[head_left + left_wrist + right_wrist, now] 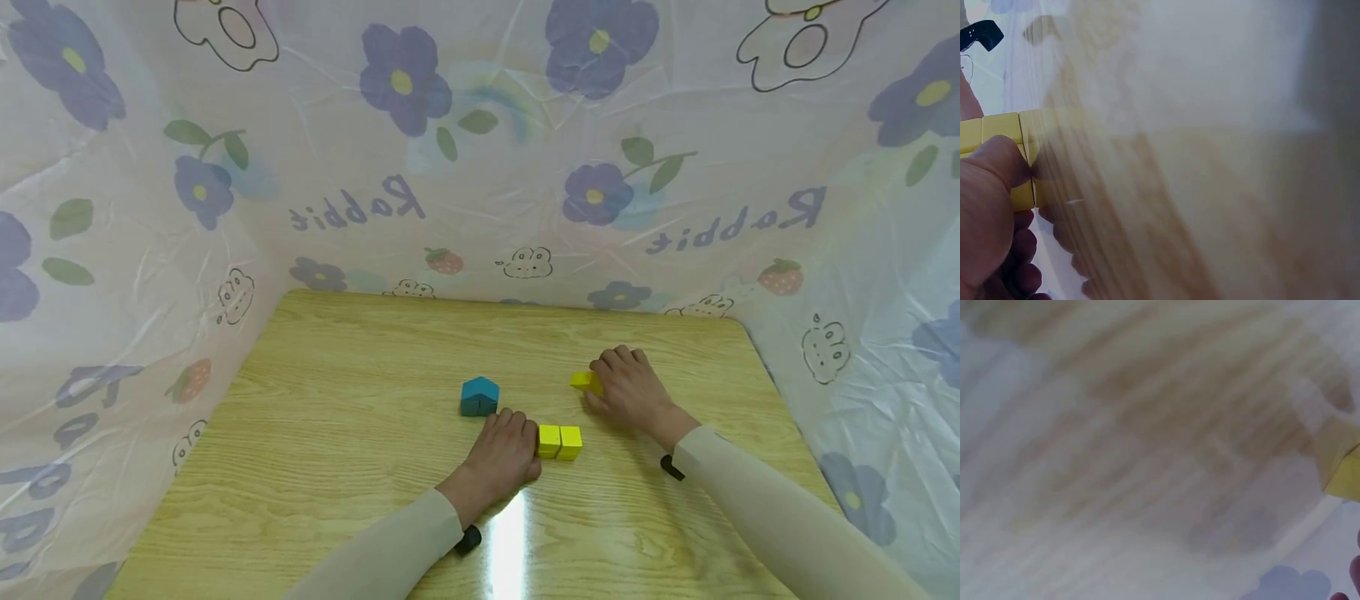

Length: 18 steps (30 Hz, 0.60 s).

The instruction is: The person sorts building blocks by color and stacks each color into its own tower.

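My left hand (506, 450) rests low on the table at the left end of a short row of yellow cube blocks (560, 442). In the left wrist view its thumb (1000, 156) presses one side of the yellow blocks (1002, 125), and its fingers curl on the far side. Farther back and to the right, my right hand (630, 387) holds a yellow block with a pointed end (585, 382); most of it is hidden by the hand. Only part of that yellow block (1344, 478) and a few fingertips show in the right wrist view.
A blue block with a pointed top (480, 397) stands just behind and left of the left hand. All this is on a wood-grain table (360, 358), with a printed curtain (480, 167) rising around its back and sides. A glare streak lies near the front.
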Motion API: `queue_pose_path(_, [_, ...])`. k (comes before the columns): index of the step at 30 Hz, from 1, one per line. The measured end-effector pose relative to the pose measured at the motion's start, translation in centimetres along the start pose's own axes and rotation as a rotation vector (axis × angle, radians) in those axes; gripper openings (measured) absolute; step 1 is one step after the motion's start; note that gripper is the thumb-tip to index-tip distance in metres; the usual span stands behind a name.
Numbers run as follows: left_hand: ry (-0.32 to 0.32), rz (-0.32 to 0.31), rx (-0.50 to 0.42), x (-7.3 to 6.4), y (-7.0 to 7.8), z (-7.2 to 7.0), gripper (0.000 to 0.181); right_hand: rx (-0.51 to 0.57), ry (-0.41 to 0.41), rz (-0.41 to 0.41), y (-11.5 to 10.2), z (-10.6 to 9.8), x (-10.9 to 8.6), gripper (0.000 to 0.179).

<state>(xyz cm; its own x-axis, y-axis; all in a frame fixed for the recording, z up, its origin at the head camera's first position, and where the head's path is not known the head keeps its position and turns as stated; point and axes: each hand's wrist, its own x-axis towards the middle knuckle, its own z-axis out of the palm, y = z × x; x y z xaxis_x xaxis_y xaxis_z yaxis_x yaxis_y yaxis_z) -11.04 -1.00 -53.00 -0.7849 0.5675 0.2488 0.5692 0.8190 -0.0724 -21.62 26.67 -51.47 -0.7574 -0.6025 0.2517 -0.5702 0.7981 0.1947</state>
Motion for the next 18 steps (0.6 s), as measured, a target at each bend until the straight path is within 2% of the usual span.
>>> queue_pose_path(5, [0.023,0.002,0.013,0.05,0.05,0.05,0.023,0.012,0.019,0.001,0.02,0.31,-0.34,0.043])
queue_pose_path(12, [-0.018,-0.009,0.010,0.18,0.18,0.08,0.024,0.021,0.010,0.023,-0.04,0.63,-0.31,0.041])
queue_pose_path(18, [-0.017,-0.011,0.009,0.22,0.24,0.15,0.024,0.030,0.015,0.020,-0.10,0.60,-0.29,0.039])
